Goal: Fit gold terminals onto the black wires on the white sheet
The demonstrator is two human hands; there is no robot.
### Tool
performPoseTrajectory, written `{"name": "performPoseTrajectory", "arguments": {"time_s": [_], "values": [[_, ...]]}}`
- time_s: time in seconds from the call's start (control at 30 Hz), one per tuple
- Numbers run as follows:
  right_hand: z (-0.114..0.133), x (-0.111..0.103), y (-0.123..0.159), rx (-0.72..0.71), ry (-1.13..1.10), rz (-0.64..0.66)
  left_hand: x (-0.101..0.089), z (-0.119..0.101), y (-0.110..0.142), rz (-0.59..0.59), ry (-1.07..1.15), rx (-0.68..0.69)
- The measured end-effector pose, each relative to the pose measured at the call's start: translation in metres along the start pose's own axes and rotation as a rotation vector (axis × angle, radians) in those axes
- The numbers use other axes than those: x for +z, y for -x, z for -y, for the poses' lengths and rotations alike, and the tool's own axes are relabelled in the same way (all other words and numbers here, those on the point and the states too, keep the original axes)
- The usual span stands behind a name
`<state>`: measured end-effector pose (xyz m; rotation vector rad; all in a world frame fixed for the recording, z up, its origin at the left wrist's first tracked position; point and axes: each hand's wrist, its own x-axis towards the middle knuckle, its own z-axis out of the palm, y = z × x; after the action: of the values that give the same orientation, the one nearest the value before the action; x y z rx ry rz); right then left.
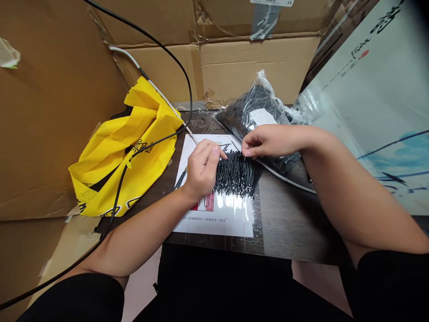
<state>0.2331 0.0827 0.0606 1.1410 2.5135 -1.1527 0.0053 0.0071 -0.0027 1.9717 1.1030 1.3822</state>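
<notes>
A dense bundle of thin black wires [236,175] lies across a printed white paper sheet [214,221] on a dark wood-grain table [288,223]. My left hand [203,170] presses its fingers on the bundle's left end and seems to grip it. My right hand [264,142] pinches wires at the bundle's upper right edge between thumb and fingers. Behind it sits a clear plastic bag of black wires [254,107] with a white label, partly hidden by my right forearm.
A crumpled yellow printed bag [127,152] lies left of the sheet, crossed by a black cable [122,197] and a white cable [147,80]. Cardboard panels [258,67] stand behind and left of the table, and a large printed box [378,89] stands to the right.
</notes>
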Motion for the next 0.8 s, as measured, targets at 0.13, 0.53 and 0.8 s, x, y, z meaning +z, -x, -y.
{"name": "performPoseTrajectory", "arguments": {"time_s": [0.13,0.53,0.8], "values": [[0.003,-0.002,0.001,-0.006,-0.021,-0.015,0.000,-0.001,0.000,0.014,0.005,0.015],[0.012,0.003,-0.001,0.047,0.117,-0.154,-0.001,-0.002,0.008,0.102,-0.061,0.178],[0.060,0.016,-0.033,-0.082,0.297,-0.399,0.006,-0.040,0.028,0.352,-0.212,0.969]]}}
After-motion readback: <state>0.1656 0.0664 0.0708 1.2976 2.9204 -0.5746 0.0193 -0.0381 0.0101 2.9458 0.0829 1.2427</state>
